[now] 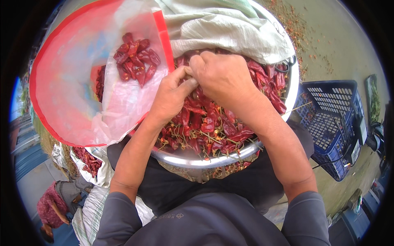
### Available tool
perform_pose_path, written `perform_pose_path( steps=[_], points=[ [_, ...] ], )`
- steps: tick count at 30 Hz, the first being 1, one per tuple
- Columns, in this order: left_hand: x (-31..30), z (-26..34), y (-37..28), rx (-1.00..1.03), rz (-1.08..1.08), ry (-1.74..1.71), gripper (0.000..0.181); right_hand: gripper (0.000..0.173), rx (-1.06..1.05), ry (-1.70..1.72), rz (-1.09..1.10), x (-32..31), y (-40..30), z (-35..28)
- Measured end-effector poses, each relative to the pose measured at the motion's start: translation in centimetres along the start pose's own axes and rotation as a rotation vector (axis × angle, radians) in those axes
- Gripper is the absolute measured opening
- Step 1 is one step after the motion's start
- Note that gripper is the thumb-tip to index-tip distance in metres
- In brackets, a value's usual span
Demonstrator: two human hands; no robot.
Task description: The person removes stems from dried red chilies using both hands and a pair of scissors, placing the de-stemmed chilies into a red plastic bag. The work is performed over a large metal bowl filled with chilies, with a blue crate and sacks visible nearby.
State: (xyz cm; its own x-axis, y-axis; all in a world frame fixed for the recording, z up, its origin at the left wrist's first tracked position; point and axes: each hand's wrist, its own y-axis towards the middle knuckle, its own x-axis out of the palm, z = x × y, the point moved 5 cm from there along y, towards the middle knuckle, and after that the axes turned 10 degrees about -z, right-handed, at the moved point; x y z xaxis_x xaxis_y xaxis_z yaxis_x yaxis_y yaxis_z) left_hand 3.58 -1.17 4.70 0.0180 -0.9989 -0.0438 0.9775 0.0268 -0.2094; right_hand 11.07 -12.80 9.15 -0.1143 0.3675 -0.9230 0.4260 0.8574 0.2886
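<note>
A round metal basin full of dried red chili peppers, many with stems, stands before me. Above it my left hand and my right hand meet at the fingertips. The left thumb and forefinger are bent towards each other, touching or nearly touching the right hand. My right fingers are curled inwards, back of the hand up. Whatever may lie between the fingers is hidden. Left of the hands, a small heap of red peppers lies on a translucent plastic sheet at the mouth of a red-rimmed bag.
A white woven sack covers the basin's far side. At right stands a blue plastic crate. Loose stems litter the ground. At lower left are an open sack of peppers and a bending person.
</note>
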Motion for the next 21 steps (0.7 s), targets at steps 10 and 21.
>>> perform_pose_path(
  steps=[10, 21],
  points=[
    [0.5, -1.3, -0.5, -0.109, -0.016, -0.168, 0.006, 0.011, -0.051, 0.118, 0.024, 2.0, -1.3, -0.7],
    [0.2, -0.6, -0.7, 0.018, -0.002, -0.064, 0.012, 0.041, 0.603, 1.354, -0.181, 4.2, -1.6, 2.8]
  ],
)
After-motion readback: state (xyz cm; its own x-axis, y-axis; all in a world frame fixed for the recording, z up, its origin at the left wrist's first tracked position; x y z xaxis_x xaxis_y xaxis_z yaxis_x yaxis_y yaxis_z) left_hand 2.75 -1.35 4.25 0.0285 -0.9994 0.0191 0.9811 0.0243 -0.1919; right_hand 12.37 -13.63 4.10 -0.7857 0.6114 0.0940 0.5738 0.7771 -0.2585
